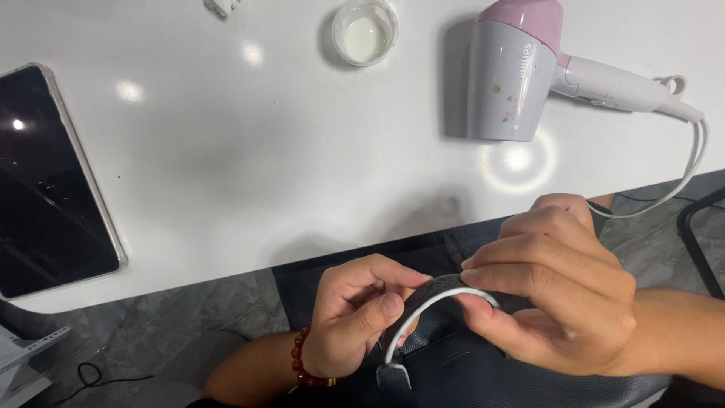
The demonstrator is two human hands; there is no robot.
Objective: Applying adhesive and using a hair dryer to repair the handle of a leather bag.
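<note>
Far to the left of both hands, a dark phone (49, 181) in a clear case lies flat on the white table (226, 151). The left hand (355, 321), a red bead bracelet (302, 366) on its wrist, sits below the table's edge over the person's lap, fingers curled and thumb pressed forward, pinching the lower end of a curved bag strap (423, 306) with a white edge. The strap arches from that hand up and across to the right hand (559, 295), which grips its upper end between the thumb underneath and the fingers closed on top. So the strap lies between the two hands, held by both. Just beneath them rests the dark leather bag (468, 370) that the strap belongs to. Above the left hand, well apart on the table, stands a small clear round container (365, 32). Above the right hand lies a pink and white hair dryer (529, 68), its white cord (691, 166) dropping over the table's edge beside the right wrist.
</note>
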